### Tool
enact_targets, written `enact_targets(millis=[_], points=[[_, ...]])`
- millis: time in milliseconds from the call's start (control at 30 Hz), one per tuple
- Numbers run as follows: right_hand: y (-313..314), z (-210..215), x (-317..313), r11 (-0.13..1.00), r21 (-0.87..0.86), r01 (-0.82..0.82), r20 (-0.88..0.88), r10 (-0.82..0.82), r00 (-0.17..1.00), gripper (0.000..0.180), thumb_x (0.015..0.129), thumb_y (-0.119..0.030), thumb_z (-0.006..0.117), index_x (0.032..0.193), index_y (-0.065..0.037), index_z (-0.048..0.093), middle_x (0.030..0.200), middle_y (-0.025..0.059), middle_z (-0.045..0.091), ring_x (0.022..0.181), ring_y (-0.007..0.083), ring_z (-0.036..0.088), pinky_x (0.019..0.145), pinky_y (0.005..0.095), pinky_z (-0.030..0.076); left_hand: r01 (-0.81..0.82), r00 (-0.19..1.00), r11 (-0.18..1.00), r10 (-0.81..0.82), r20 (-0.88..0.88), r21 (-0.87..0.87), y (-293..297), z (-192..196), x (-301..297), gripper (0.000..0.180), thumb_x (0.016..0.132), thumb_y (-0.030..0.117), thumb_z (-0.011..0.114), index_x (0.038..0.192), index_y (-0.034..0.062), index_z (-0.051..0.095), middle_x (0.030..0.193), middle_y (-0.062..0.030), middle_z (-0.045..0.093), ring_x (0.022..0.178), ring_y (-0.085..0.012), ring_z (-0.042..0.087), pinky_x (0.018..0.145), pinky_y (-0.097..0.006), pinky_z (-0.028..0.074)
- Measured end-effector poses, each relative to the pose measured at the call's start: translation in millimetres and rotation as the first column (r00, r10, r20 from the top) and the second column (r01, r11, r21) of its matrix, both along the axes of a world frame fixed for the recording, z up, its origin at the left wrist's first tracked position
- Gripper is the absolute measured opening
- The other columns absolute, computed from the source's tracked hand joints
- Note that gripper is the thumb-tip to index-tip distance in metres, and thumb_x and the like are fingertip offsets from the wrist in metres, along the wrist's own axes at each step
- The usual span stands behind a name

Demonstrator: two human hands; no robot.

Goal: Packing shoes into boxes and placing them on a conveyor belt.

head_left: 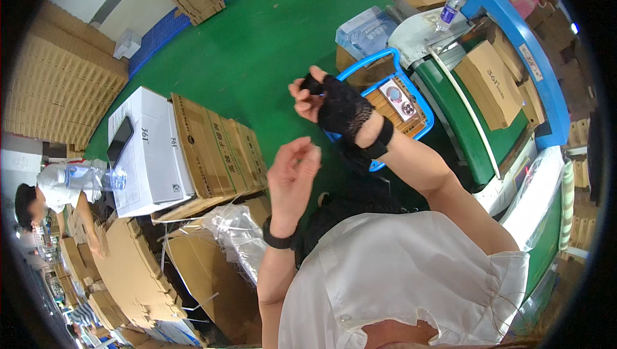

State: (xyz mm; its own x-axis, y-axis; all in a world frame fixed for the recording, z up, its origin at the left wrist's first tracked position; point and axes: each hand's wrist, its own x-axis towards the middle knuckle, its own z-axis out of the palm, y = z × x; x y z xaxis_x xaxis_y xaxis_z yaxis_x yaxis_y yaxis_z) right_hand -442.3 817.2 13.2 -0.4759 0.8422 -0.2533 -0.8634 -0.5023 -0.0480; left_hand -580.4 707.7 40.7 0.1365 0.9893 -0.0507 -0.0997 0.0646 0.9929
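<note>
My left hand (294,172) is bare, with a black band at the wrist, and is raised in front of me. Its fingers are loosely bent, and I see nothing held in them. Farther forward is my right hand (339,103), in a black lacy fingerless glove with a black band at the wrist. Bare fingertips stick out of the glove, bent and somewhat apart, with no object visible in them. The two hands do not touch. Beyond my right wrist stands a blue-framed stool (424,116) with a slatted seat. A flat white card with round pictures (398,99) lies on it.
A stack of white sheets (144,185) carrying a phone (120,138) and a clear bottle (96,177) stands left beside a brown carton (215,150). A person (61,188) works at far left. To the right, a green conveyor (459,124) bears cardboard boxes (490,85).
</note>
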Motion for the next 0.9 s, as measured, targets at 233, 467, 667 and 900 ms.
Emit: enact_targets(millis=[233,467,667,900], points=[[82,4,-55,0.987,-0.110,-0.116,-0.283,0.080,0.956,0.033,0.084,-0.027,0.053,0.090,0.002,0.041,0.087,0.0109,0.052,0.064,0.0166,0.049,0.056,0.0287,0.038,0.256,0.928,0.918,-0.146,0.343,-0.303,67,-32,-18,0.048,0.080,0.017,0.062,0.115,-0.0081,0.041,0.098,-0.0116,0.054,0.074,-0.0132,0.057,0.064,-0.024,0.047],[156,1,-74,0.986,-0.134,-0.099,-0.016,0.098,0.995,0.030,0.084,-0.033,0.052,0.086,-0.003,0.047,0.082,0.0067,0.055,0.059,0.0131,0.049,0.053,0.0283,0.039,0.250,0.965,0.914,-0.208,0.159,-0.321,152,-14,-45,0.043,0.077,0.012,0.064,0.110,-0.0067,0.044,0.089,-0.0081,0.056,0.068,-0.0131,0.056,0.061,-0.025,0.047],[140,3,-59,0.937,0.286,-0.202,0.824,-0.133,0.551,0.035,0.084,-0.031,0.048,0.100,0.000,0.043,0.077,0.0047,0.051,0.070,0.0105,0.052,0.066,0.0254,0.042,0.520,0.662,0.845,-0.493,-0.565,-0.127,209,12,-46,0.044,0.066,0.023,0.071,0.098,-0.0009,0.052,0.091,-0.0172,0.056,0.081,-0.0299,0.057,0.070,-0.034,0.047],[226,31,-29,0.910,-0.032,-0.414,0.948,0.159,0.276,0.038,0.083,-0.033,0.051,0.104,-0.002,0.047,0.081,0.0029,0.054,0.077,0.0096,0.055,0.065,0.0269,0.044,0.556,0.646,0.779,-0.625,-0.438,-0.290,297,-4,-45,0.046,0.070,0.017,0.070,0.106,-0.0013,0.049,0.095,-0.0119,0.058,0.079,-0.0161,0.058,0.069,-0.027,0.046]])
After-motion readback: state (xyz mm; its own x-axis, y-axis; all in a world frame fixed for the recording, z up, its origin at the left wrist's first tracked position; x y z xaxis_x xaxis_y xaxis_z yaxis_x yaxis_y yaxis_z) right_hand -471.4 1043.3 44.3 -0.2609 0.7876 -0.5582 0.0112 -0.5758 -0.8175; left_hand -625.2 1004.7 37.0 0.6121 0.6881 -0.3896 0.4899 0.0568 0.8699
